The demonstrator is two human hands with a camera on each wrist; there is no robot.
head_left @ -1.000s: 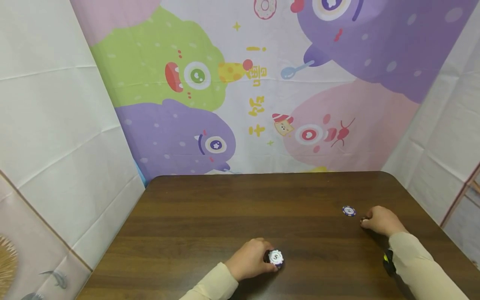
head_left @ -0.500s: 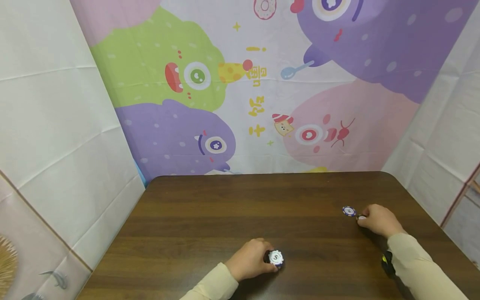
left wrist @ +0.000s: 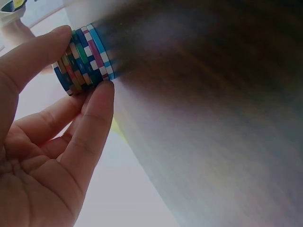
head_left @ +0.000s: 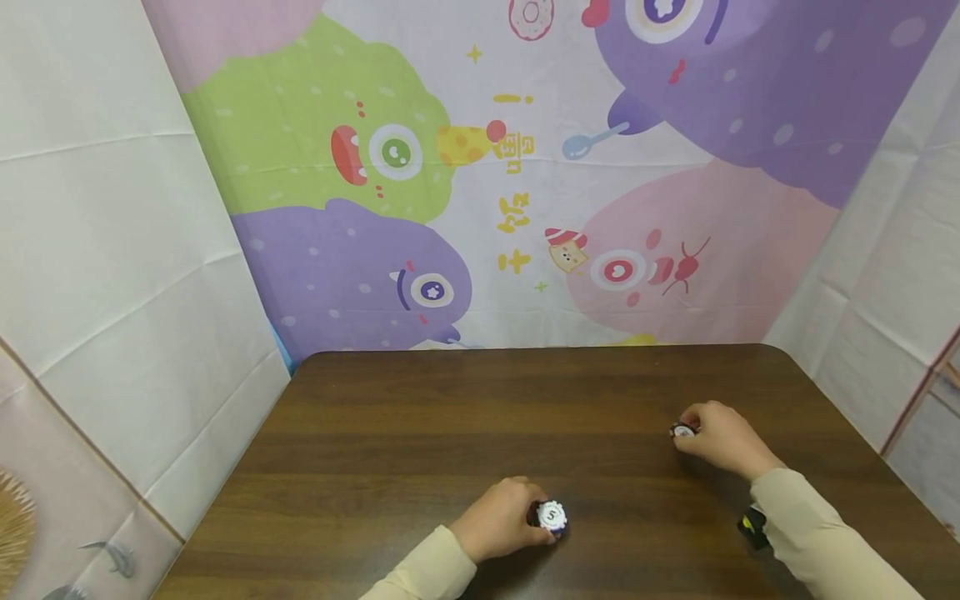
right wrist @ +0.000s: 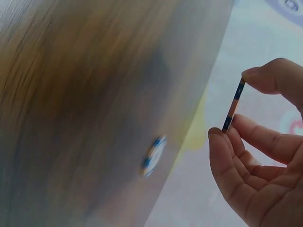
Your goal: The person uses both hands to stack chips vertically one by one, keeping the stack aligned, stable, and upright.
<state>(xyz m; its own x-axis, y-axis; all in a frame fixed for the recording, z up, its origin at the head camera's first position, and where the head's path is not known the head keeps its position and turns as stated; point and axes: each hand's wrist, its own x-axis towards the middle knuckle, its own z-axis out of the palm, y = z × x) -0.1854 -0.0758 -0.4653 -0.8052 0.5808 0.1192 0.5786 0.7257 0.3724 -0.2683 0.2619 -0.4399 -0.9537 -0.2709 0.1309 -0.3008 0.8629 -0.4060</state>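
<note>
My left hand (head_left: 504, 518) grips a stack of poker chips (head_left: 552, 517) near the front middle of the table. A white chip marked 5 tops the stack. In the left wrist view the chips' striped edges (left wrist: 84, 60) show between thumb and fingertips, with the last chip right at the tabletop. Over the right part of the table my right hand (head_left: 726, 437) pinches a single dark poker chip (right wrist: 234, 105) by its rim. Another poker chip (right wrist: 154, 156), blue and white, lies on the table below it in the right wrist view; the right hand hides it in the head view.
The brown wooden table (head_left: 420, 417) has rounded far corners. A printed cloth (head_left: 517, 183) with cartoon monsters hangs behind it, and white cloths (head_left: 112, 208) hang at the sides. A dark band (head_left: 754, 527) sits at the right sleeve.
My right hand has moved left with its pinched chip, over where the blue-and-white chip was seen lying. The left hand and its stack have stayed in place.
</note>
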